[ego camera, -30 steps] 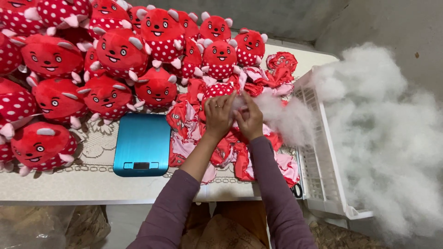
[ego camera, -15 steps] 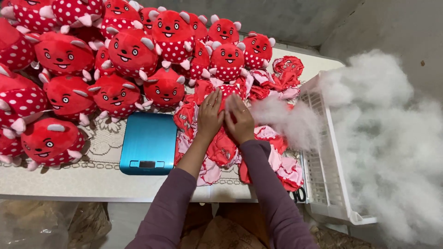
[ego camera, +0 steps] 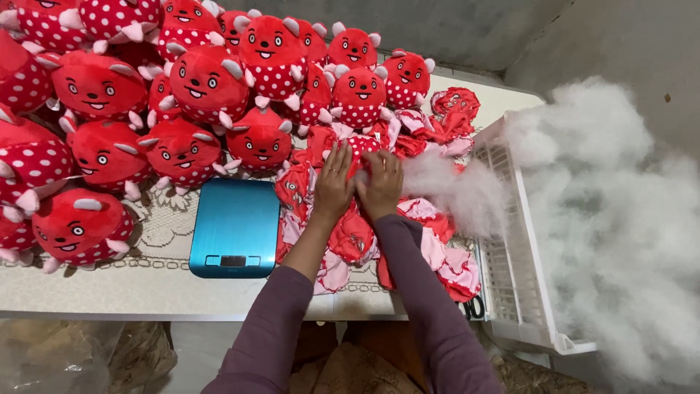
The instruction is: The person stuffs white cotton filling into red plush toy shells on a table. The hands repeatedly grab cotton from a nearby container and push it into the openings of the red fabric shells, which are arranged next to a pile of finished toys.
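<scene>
My left hand (ego camera: 333, 186) and my right hand (ego camera: 380, 184) lie side by side on a red plush skin with white dots (ego camera: 359, 149), fingers closed around it, on top of a heap of flat, unstuffed red and pink skins (ego camera: 430, 248). A tuft of white stuffing fibre (ego camera: 452, 191) trails from my right hand toward the white crate. Whether fibre is inside the skin is hidden by my hands.
Several stuffed red dotted plush toys (ego camera: 204, 80) crowd the table's back and left. A blue kitchen scale (ego camera: 235, 226) sits left of my arms. A white slatted crate (ego camera: 510, 277) and a big mound of white fibre (ego camera: 620, 211) fill the right. Black scissor handles (ego camera: 474, 308) peek out by the crate.
Both hands have moved forward and down onto the skin pile, pressing the dotted skin. The fibre tuft stays stretched to the right.
</scene>
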